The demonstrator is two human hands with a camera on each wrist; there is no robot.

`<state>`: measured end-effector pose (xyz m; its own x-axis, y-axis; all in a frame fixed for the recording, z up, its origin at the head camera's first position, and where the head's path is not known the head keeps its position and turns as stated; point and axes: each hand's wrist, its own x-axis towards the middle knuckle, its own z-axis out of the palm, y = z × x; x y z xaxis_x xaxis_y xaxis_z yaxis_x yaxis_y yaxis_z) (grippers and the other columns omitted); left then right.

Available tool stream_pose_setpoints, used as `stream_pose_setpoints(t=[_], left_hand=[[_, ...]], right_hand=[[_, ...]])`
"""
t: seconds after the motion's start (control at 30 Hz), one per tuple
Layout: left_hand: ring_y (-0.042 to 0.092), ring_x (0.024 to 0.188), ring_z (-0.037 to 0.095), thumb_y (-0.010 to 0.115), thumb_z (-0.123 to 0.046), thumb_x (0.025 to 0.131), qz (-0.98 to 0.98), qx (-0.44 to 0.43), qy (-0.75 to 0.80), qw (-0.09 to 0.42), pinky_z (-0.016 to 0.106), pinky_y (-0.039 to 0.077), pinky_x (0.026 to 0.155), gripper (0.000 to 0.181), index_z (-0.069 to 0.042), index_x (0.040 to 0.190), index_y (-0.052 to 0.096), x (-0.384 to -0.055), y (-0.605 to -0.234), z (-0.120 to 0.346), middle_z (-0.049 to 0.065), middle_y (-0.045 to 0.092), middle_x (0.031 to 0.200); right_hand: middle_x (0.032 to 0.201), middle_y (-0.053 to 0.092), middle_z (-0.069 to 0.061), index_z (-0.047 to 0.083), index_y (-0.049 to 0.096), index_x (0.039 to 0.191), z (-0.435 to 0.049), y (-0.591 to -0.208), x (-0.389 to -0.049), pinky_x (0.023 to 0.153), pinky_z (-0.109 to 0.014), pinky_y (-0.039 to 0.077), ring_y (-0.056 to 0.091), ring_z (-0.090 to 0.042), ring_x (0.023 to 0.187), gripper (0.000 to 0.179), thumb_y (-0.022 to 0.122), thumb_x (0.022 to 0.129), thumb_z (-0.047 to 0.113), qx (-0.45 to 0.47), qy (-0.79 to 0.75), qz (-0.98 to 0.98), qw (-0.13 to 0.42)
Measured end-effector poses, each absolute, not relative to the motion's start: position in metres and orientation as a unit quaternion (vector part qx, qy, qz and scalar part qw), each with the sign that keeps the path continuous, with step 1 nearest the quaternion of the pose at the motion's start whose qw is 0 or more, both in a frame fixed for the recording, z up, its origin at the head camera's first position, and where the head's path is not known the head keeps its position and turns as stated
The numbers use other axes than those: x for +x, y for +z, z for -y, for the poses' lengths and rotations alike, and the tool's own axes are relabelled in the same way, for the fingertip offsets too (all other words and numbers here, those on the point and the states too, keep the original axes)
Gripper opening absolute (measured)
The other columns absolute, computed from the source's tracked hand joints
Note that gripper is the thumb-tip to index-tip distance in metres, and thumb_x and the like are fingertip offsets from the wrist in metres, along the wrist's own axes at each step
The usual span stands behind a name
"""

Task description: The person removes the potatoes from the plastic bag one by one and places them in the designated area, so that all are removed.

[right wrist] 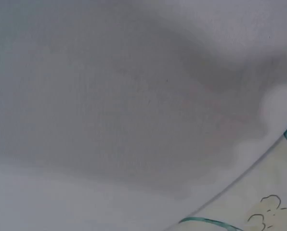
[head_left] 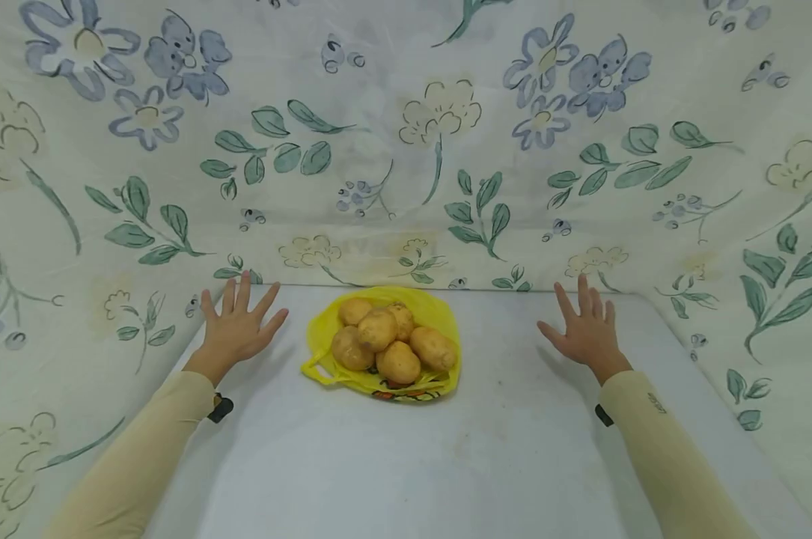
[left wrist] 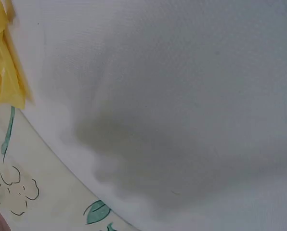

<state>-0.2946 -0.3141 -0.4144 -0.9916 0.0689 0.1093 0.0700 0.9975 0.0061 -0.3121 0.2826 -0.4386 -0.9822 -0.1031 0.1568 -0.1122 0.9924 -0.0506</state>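
Several potatoes (head_left: 377, 330) lie heaped on a spread yellow plastic bag (head_left: 316, 340) near the far edge of the white table. To the left of the bag, my left hand (head_left: 236, 327) hovers with its fingers spread and holds nothing. On the other side, well apart from the bag, my right hand (head_left: 586, 334) is held out the same way, also holding nothing. A part of the yellow bag (left wrist: 3, 62) shows at the upper left of the left wrist view. The right wrist view has only table, hand shadow and some cloth.
The white tabletop (head_left: 406, 464) ends at the back against a hanging floral cloth (head_left: 379, 172), which also rises on both sides. A dark wrist device (head_left: 221, 409) shows at the left cuff, another device (head_left: 604, 415) at the right cuff.
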Motion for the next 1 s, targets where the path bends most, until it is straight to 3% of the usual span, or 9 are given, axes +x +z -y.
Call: stream_pose_setpoints(t=[0.3,0.5,0.8,1.0], left_hand=[[-0.017,0.139,0.041,0.018,-0.066,0.091,0.992,-0.086,-0.006,0.089,0.066,-0.022,0.098,0.067,-0.035,0.148,0.001,-0.290,-0.409,0.299,0.013,-0.025,0.151],[-0.015,0.140,0.041,0.016,-0.066,0.091,0.990,-0.104,0.013,0.089,0.063,-0.025,0.099,0.066,-0.035,0.148,0.002,-0.290,-0.405,0.286,0.012,-0.023,0.152],[-0.007,0.140,0.045,0.019,-0.059,0.094,0.989,-0.143,0.024,0.029,0.067,-0.019,0.100,0.062,-0.033,0.148,0.004,-0.299,-0.413,0.279,0.014,-0.017,0.154],[-0.007,0.140,0.044,0.021,-0.055,0.096,0.985,-0.170,-0.003,-0.034,0.067,-0.018,0.100,0.059,-0.032,0.149,0.006,-0.307,-0.423,0.273,0.013,-0.010,0.155]], right_hand=[[0.151,-0.026,-0.012,0.027,0.002,0.149,-0.268,-0.444,-0.315,0.106,-0.066,0.003,0.006,-0.046,0.138,0.086,0.032,0.083,0.073,0.086,0.028,0.993,0.082],[0.152,-0.024,-0.011,0.025,0.006,0.149,-0.254,-0.441,-0.314,0.106,-0.066,0.004,0.008,-0.044,0.139,0.084,0.036,0.084,0.070,0.103,0.030,0.991,0.086],[0.152,-0.026,-0.007,0.028,0.004,0.149,-0.229,-0.446,-0.319,0.107,-0.065,0.007,0.012,-0.041,0.139,0.086,0.031,0.082,0.075,0.152,0.015,0.985,0.082],[0.155,-0.018,-0.008,0.033,0.001,0.148,-0.212,-0.443,-0.317,0.108,-0.063,0.011,0.011,-0.038,0.141,0.082,0.035,0.084,0.071,0.210,0.033,0.973,0.093]])
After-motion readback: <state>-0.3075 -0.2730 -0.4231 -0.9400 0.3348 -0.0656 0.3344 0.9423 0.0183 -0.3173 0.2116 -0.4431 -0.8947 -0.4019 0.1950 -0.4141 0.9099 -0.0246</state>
